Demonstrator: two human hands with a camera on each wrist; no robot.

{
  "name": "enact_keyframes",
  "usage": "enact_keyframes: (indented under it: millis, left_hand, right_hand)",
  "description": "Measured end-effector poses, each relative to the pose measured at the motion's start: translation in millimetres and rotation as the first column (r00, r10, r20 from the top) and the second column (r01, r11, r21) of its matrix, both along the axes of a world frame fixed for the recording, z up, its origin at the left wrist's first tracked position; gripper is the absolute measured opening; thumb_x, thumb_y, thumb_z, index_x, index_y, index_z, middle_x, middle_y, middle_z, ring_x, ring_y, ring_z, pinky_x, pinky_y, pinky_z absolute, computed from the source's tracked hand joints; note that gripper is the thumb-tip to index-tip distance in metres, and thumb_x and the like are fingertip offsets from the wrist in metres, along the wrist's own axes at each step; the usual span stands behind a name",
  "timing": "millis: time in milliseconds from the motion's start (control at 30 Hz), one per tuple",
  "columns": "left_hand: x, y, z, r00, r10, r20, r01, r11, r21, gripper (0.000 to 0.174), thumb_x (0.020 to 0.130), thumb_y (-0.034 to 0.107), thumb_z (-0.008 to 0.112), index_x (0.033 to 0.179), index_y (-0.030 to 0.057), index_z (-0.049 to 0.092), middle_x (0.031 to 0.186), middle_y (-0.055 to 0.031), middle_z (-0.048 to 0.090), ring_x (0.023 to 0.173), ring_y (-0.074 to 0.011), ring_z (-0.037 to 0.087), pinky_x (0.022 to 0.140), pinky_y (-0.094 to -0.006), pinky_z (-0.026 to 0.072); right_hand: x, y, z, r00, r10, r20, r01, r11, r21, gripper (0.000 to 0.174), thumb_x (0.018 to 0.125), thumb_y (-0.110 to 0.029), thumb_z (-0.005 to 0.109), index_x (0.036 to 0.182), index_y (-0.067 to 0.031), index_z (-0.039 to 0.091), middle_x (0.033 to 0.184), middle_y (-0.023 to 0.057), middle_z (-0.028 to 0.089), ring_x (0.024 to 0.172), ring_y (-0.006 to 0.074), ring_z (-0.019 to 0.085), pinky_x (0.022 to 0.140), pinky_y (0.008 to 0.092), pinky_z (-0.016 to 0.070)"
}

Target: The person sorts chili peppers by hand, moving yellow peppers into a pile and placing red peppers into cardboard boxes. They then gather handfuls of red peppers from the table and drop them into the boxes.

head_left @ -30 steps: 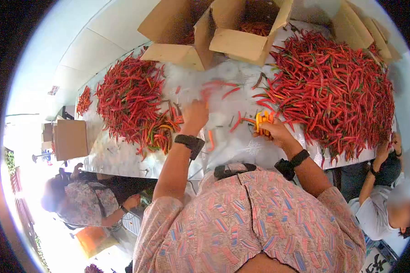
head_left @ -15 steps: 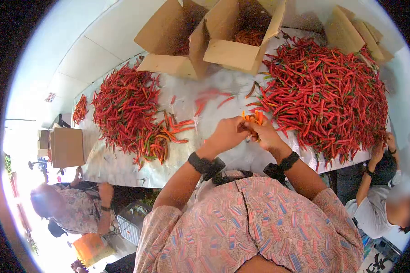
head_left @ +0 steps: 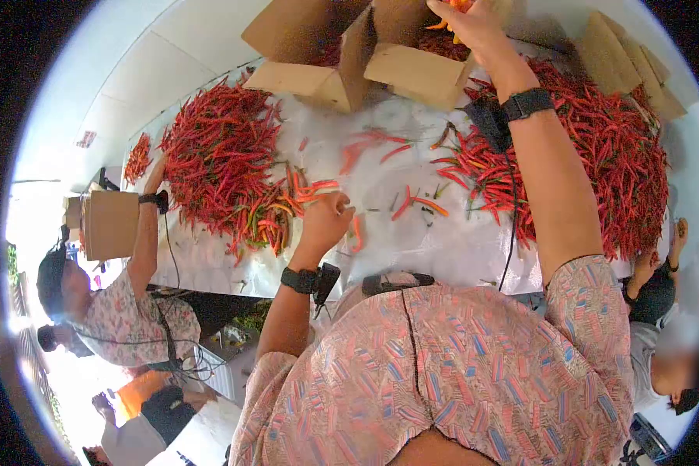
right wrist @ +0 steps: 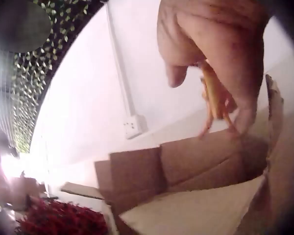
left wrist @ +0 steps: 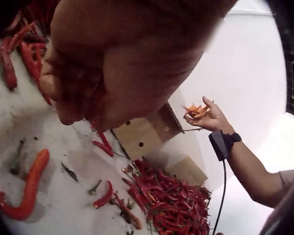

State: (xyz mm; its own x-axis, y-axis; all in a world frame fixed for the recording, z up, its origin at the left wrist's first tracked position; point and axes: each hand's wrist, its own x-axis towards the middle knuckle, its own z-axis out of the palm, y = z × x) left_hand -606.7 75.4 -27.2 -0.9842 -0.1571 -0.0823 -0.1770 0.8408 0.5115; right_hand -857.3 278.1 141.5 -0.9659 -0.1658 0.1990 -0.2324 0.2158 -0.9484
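My right hand (head_left: 478, 27) is raised above the middle cardboard box (head_left: 419, 74), holding several orange chilies (head_left: 460, 6). In the right wrist view these chilies (right wrist: 214, 93) hang between thumb and fingers, over the box's open flaps (right wrist: 196, 210). My left hand (head_left: 326, 225) is low over the table, beside the orange and green chilies (head_left: 276, 225) at the edge of the left pile. In the left wrist view the fingers of this hand (left wrist: 122, 63) are curled, with no chili visible in them. A curved red-orange chili (left wrist: 32, 186) lies below it.
A large red chili pile (head_left: 621, 171) covers the table's right side, another (head_left: 221, 147) the left. A second open box (head_left: 295, 81) stands beside the middle one. Loose chilies (head_left: 402, 203) and stem bits lie between the piles. One person (head_left: 132, 318) reaches in at left; another sits at right.
My hands have parted from where they met by the right pile. The right hand, with the orange chilies, has moved up over the box; the left has moved left and slightly down.
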Motion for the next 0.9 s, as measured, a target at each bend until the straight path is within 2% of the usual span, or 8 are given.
enact_keyframes:
  millis: [67, 167, 300, 467, 567, 700, 833, 900]
  left_hand:
    - [14, -2, -1, 0.998, 0.027, 0.064, -0.026, 0.999, -0.025, 0.025, 0.073, 0.026, 0.062, 0.084, 0.0029, 0.060, 0.075, -0.0158, 0.062, 0.069, -0.0308, 0.061, 0.061, -0.0389, 0.0474]
    - [29, 3, -12, 0.986, 0.035, 0.165, -0.023, 0.997, -0.074, 0.029, 0.074, 0.032, 0.058, 0.077, 0.0035, 0.059, 0.069, -0.0158, 0.060, 0.066, -0.0321, 0.059, 0.059, -0.0409, 0.0465]
    - [33, 15, -30, 0.992, -0.024, 0.128, 0.049, 0.980, -0.193, 0.034, 0.076, 0.036, 0.056, 0.071, 0.0028, 0.058, 0.068, -0.0165, 0.059, 0.065, -0.0327, 0.059, 0.058, -0.0409, 0.0472]
    - [18, 27, -36, 0.995, -0.097, 0.035, 0.102, 0.978, -0.184, 0.033, 0.078, 0.034, 0.053, 0.065, 0.0035, 0.054, 0.068, -0.0159, 0.058, 0.063, -0.0329, 0.058, 0.057, -0.0406, 0.0477]
    - [7, 32, -31, 0.994, -0.106, 0.025, 0.109, 0.968, -0.227, 0.032, 0.081, 0.033, 0.051, 0.067, 0.0035, 0.053, 0.069, -0.0161, 0.058, 0.063, -0.0332, 0.058, 0.056, -0.0411, 0.0472]
    - [-3, 35, -28, 0.993, -0.091, -0.080, 0.083, 0.991, -0.104, 0.030, 0.084, 0.031, 0.049, 0.071, 0.0034, 0.050, 0.065, -0.0163, 0.056, 0.059, -0.0355, 0.056, 0.053, -0.0450, 0.0444]
    - [-11, 42, -37, 0.994, -0.096, -0.050, 0.089, 0.988, -0.128, 0.031, 0.084, 0.031, 0.050, 0.071, 0.0031, 0.051, 0.070, -0.0172, 0.057, 0.062, -0.0353, 0.056, 0.055, -0.0453, 0.0439]
    - [-11, 44, -36, 0.994, -0.108, -0.032, 0.103, 0.985, -0.137, 0.031, 0.084, 0.031, 0.050, 0.072, 0.0032, 0.052, 0.072, -0.0167, 0.057, 0.063, -0.0350, 0.056, 0.056, -0.0447, 0.0439]
  right_hand:
    - [-15, -3, -12, 0.982, -0.075, -0.172, 0.141, 0.900, 0.412, 0.077, 0.079, -0.031, 0.062, 0.132, 0.0066, 0.021, 0.131, 0.0250, 0.033, 0.115, 0.0337, 0.042, 0.092, 0.0377, 0.0393]
    - [-21, -6, -69, 0.713, 0.094, -0.695, 0.329, 0.830, 0.450, 0.039, 0.080, -0.027, 0.060, 0.107, -0.0006, 0.051, 0.105, 0.0170, 0.057, 0.089, 0.0260, 0.057, 0.077, 0.0383, 0.0461]
    - [10, 11, -106, 0.754, 0.359, -0.550, 0.236, 0.633, 0.737, 0.046, 0.075, -0.026, 0.062, 0.113, -0.0031, 0.049, 0.112, 0.0155, 0.052, 0.103, 0.0316, 0.049, 0.091, 0.0421, 0.0364]
    - [30, 39, -105, 0.790, 0.294, -0.539, 0.164, 0.745, 0.647, 0.040, 0.073, -0.017, 0.061, 0.109, -0.0029, 0.051, 0.112, 0.0130, 0.052, 0.104, 0.0307, 0.048, 0.093, 0.0412, 0.0351]
    - [44, 55, -113, 0.615, 0.269, -0.742, 0.219, 0.845, 0.488, 0.036, 0.071, -0.022, 0.062, 0.100, -0.0029, 0.055, 0.102, 0.0150, 0.055, 0.095, 0.0336, 0.051, 0.086, 0.0429, 0.0389]
    - [114, 68, -150, 0.878, 0.293, -0.378, -0.030, 0.823, 0.568, 0.019, 0.070, -0.016, 0.061, 0.086, -0.0057, 0.056, 0.089, 0.0108, 0.053, 0.083, 0.0300, 0.053, 0.071, 0.0416, 0.0449]
    - [176, 60, -164, 0.884, 0.467, -0.033, -0.232, 0.499, 0.835, 0.019, 0.072, -0.022, 0.058, 0.081, -0.0058, 0.054, 0.083, 0.0137, 0.054, 0.077, 0.0306, 0.056, 0.063, 0.0401, 0.0462]
    - [184, 58, -187, 0.920, 0.392, 0.016, -0.238, 0.526, 0.816, 0.018, 0.072, -0.021, 0.058, 0.080, -0.0056, 0.054, 0.083, 0.0140, 0.055, 0.076, 0.0312, 0.057, 0.063, 0.0413, 0.0461]
